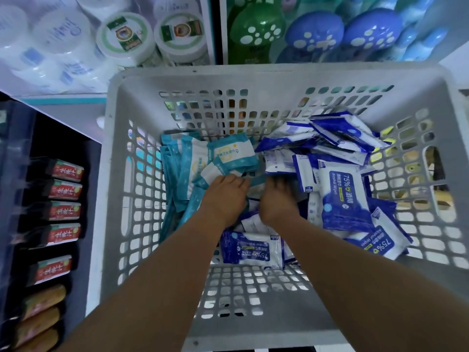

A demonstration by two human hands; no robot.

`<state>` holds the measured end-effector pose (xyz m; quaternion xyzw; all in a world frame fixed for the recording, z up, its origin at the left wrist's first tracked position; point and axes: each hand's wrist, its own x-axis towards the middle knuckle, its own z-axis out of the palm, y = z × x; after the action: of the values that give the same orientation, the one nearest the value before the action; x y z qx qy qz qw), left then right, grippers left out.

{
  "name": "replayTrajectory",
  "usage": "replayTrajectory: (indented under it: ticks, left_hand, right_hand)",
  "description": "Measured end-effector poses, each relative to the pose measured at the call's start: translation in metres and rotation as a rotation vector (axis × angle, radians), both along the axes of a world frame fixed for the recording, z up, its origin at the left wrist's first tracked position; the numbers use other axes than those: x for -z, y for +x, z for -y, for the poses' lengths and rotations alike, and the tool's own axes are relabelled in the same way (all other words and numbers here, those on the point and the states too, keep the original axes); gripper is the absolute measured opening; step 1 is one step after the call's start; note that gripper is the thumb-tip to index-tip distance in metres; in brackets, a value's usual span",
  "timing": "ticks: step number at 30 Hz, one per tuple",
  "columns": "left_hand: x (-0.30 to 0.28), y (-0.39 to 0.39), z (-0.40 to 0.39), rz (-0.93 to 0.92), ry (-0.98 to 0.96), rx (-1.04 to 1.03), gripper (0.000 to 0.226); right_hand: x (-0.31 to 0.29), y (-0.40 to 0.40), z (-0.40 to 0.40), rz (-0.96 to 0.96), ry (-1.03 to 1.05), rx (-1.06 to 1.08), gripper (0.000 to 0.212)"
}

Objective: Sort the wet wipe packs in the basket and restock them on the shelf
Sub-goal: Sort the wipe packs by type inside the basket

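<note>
My left hand (225, 191) presses flat fingers on the teal plastic wipe packs (193, 158), stacked just ahead. My right hand (278, 196) is blurred; I cannot tell its fingers. The blue alcohol packs (342, 196) lie right of it in the grey plastic basket (253, 77).

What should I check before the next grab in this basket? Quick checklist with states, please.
1. Both hands inside the basket: ok. Left hand and right hand are down among the packs.
2. Teal packs grouped on the left side: ok, mostly stacked together.
3. Blue alcohol wipe packs grouped on the right: ok, but loosely piled at mixed angles.
4. Colours fully separated: not ok. A blue pack lies near the front centre, and packs are mixed under the hands.
5. Left hand's grip: cannot tell; its fingers are hidden among the teal packs.
6. Right hand's grip: cannot tell; it is motion-blurred.
</note>
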<state>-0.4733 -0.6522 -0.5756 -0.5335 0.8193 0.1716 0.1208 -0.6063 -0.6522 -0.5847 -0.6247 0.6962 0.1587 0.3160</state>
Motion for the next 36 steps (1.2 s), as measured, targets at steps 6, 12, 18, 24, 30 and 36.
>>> replayTrajectory:
  ticks: [6,12,18,24,30,36]
  left_hand:
    - [0.011,-0.011,0.002,0.013,0.015,-0.066,0.063]
    - [0.004,-0.013,0.009,-0.226,0.075,-0.216,0.052]
    - [-0.039,0.000,0.005,-0.644,0.159,-0.537,0.017]
    - [-0.079,0.019,0.000,-0.656,-0.065,-0.828,0.028]
    - [-0.076,0.040,-0.003,-0.302,-0.016,-0.902,0.067]
    - [-0.082,0.005,-0.014,-0.042,-0.111,-0.494,0.078]
  right_hand:
    - [0.010,0.009,0.003,0.079,0.001,0.274,0.066]
    - [-0.018,0.014,-0.008,0.204,-0.138,0.318,0.024]
    - [-0.067,0.016,-0.012,0.355,-0.397,0.188,0.016]
    - [-0.107,0.035,0.001,0.469,-0.461,0.093,0.046]
    - [-0.120,-0.006,-0.002,0.303,-0.349,0.140,0.054]
    - [-0.118,-0.068,-0.008,0.154,-0.310,0.238,0.056]
